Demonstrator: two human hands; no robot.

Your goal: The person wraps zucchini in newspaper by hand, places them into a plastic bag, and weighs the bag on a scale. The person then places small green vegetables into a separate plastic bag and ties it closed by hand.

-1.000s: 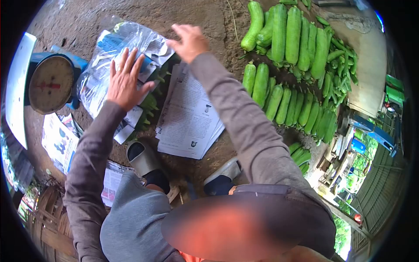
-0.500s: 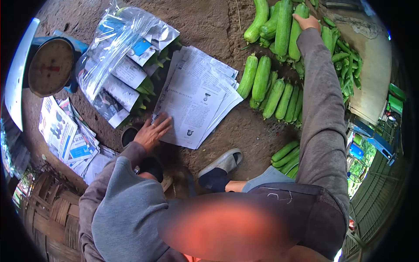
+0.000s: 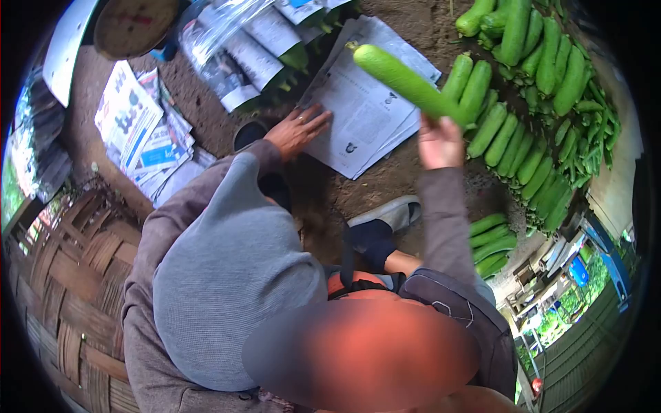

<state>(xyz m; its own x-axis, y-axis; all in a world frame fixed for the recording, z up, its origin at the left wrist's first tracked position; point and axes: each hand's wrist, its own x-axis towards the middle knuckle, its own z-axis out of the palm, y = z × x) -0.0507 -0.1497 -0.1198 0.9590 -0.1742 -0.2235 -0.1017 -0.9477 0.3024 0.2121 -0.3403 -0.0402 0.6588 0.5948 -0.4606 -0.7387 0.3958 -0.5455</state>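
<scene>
My right hand (image 3: 441,141) grips one end of a long green luffa gourd (image 3: 396,79), which is held above the sheets and slants up to the left. Below it, a stack of printed paper sheets (image 3: 354,127) lies on the ground. My left hand (image 3: 298,132) rests at the stack's lower left edge, with its fingers spread on the paper and nothing in them. Just right of my right hand, a row of luffa gourds (image 3: 506,141) lies on the soil. Behind the stack, a clear plastic bag (image 3: 224,31) contains paper-wrapped gourds (image 3: 244,62).
More gourds (image 3: 551,58) and thinner green pods (image 3: 599,134) lie at the right. Loose printed papers (image 3: 141,134) are on the left, near a round-dialled scale (image 3: 134,24). A few long green vegetables (image 3: 492,241) lie beside my shoe (image 3: 392,213).
My right hand has come back from the far pile with a luffa gourd, now over the papers. My left hand stays on the stack's edge. The camera view has shifted.
</scene>
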